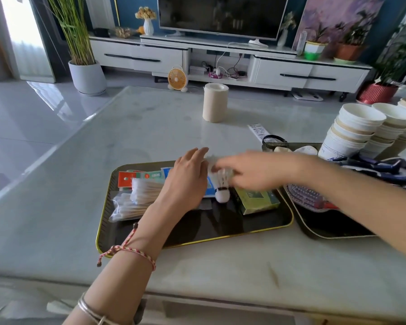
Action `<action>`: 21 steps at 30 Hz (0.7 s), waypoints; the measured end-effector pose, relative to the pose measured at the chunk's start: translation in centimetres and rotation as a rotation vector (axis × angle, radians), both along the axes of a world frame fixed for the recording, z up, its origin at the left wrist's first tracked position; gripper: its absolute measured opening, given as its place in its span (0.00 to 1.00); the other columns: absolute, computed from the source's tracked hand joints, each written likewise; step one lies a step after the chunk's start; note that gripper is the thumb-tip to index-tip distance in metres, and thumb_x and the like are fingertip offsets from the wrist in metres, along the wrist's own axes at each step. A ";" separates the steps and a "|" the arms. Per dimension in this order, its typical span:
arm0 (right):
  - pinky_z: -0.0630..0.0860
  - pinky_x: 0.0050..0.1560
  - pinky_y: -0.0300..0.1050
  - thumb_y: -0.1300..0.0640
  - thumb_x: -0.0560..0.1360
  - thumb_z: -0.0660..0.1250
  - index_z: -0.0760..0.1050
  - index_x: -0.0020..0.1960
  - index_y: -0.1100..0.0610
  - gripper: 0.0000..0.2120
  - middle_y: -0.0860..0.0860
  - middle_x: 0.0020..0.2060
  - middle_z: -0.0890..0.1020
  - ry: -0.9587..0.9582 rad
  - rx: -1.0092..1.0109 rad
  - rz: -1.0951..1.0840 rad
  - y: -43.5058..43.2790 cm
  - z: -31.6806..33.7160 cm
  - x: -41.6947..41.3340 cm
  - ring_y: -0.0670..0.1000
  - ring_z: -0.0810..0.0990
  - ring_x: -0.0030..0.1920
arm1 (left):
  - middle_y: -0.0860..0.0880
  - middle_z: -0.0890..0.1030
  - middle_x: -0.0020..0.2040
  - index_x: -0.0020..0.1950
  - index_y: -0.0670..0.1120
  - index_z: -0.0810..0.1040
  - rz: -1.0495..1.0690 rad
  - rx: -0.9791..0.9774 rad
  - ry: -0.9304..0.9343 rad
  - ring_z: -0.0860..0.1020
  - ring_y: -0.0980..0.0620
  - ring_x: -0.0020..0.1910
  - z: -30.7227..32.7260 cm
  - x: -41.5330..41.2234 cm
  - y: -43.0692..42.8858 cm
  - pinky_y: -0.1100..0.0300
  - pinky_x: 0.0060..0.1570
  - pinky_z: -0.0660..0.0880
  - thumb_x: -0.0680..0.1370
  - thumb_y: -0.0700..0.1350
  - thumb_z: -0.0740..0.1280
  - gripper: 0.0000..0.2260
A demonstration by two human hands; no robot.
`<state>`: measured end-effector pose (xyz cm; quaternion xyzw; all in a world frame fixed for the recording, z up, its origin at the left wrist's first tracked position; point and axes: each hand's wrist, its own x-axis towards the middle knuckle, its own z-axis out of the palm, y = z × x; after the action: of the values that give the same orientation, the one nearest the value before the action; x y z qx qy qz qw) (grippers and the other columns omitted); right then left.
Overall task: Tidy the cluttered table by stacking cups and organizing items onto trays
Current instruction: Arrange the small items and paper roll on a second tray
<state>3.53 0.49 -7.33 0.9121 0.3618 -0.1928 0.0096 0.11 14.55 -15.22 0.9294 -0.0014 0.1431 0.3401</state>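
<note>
Black tray [220,225] filling: swabs [136,200], box [256,200] in. My right hand [251,170] pinches shuttlecock [222,187] over it; left hand [188,179] flat, fingers straight. Cups [356,127] stacked. Roll [215,103], slip [258,131] left on table [150,125].

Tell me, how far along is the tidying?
Cups stand stacked; swabs and a green box lie on the tray. The right hand holds a shuttlecock over it, the left hand flat alongside. A roll and a paper strip lie loose on the table, not yet sorted.
</note>
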 end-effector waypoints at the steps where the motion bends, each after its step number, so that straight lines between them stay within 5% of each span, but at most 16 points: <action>1: 0.76 0.40 0.43 0.59 0.79 0.58 0.68 0.66 0.50 0.17 0.44 0.38 0.75 0.024 0.046 -0.063 -0.3 0.6 1.5 0.45 0.76 0.36 | 0.46 0.67 0.71 0.72 0.47 0.63 0.010 -0.010 0.002 0.66 0.45 0.68 0.0 0.2 0.0 0.53 0.65 0.63 0.82 0.44 0.52 0.18; 4: 0.73 0.30 0.34 0.59 0.79 0.59 0.75 0.58 0.58 0.10 0.49 0.37 0.77 0.065 0.277 -0.278 -1.3 1.3 5.8 0.46 0.75 0.33 | 0.47 0.67 0.71 0.73 0.48 0.63 0.038 -0.023 -0.006 0.67 0.46 0.67 0.3 0.4 -0.1 0.53 0.65 0.65 0.82 0.47 0.52 0.19; 8: 0.69 0.29 0.35 0.63 0.78 0.60 0.76 0.55 0.64 0.09 0.52 0.35 0.77 0.144 0.557 -0.536 -2.6 0.7 9.9 0.46 0.72 0.31 | 0.48 0.67 0.71 0.73 0.50 0.63 0.025 -0.024 -0.003 0.67 0.47 0.67 0.4 0.7 -0.3 0.54 0.64 0.66 0.82 0.48 0.52 0.18; 10: 0.71 0.31 0.39 0.64 0.77 0.60 0.77 0.55 0.65 0.10 0.54 0.36 0.78 0.023 0.640 -0.655 -2.9 -0.5 11.8 0.49 0.73 0.33 | 0.48 0.67 0.71 0.73 0.50 0.63 0.013 -0.026 0.014 0.67 0.47 0.67 0.2 0.9 -0.6 0.53 0.64 0.66 0.82 0.47 0.52 0.18; 13: 0.75 0.53 0.50 0.62 0.76 0.60 0.75 0.58 0.63 0.12 0.61 0.54 0.78 -0.278 0.345 -0.688 -3.1 -3.1 13.9 0.61 0.77 0.53 | 0.48 0.67 0.71 0.73 0.49 0.63 0.004 -0.022 0.020 0.67 0.48 0.67 -0.1 1.2 -1.2 0.54 0.64 0.65 0.82 0.47 0.52 0.18; 15: 0.71 0.60 0.51 0.55 0.78 0.59 0.69 0.64 0.59 0.16 0.61 0.62 0.73 -0.268 0.148 -0.676 -2.9 -4.5 14.3 0.61 0.73 0.58 | 0.47 0.67 0.71 0.73 0.48 0.63 0.007 -0.023 0.009 0.67 0.48 0.68 -0.1 1.4 -1.6 0.55 0.64 0.65 0.82 0.46 0.52 0.19; 18: 0.70 0.61 0.53 0.48 0.79 0.56 0.63 0.70 0.60 0.24 0.61 0.66 0.70 -0.207 0.050 -0.689 -2.4 -5.9 14.9 0.61 0.72 0.59 | 0.47 0.68 0.71 0.73 0.48 0.63 0.022 -0.020 -0.002 0.68 0.47 0.67 -0.1 1.7 -1.8 0.56 0.62 0.66 0.82 0.46 0.53 0.19; 21: 0.65 0.65 0.61 0.47 0.79 0.56 0.69 0.64 0.62 0.22 0.62 0.62 0.73 -0.235 0.008 -0.704 -2.2 -6.7 15.1 0.63 0.71 0.61 | 0.46 0.68 0.71 0.73 0.48 0.62 0.024 -0.026 0.002 0.67 0.47 0.67 -0.2 1.6 -1.9 0.55 0.63 0.66 0.82 0.45 0.53 0.19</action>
<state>18.60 -1.70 -14.06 0.9966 0.0229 -0.0768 -0.0196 1.72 12.69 -15.38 0.9251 0.0119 0.1461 0.3503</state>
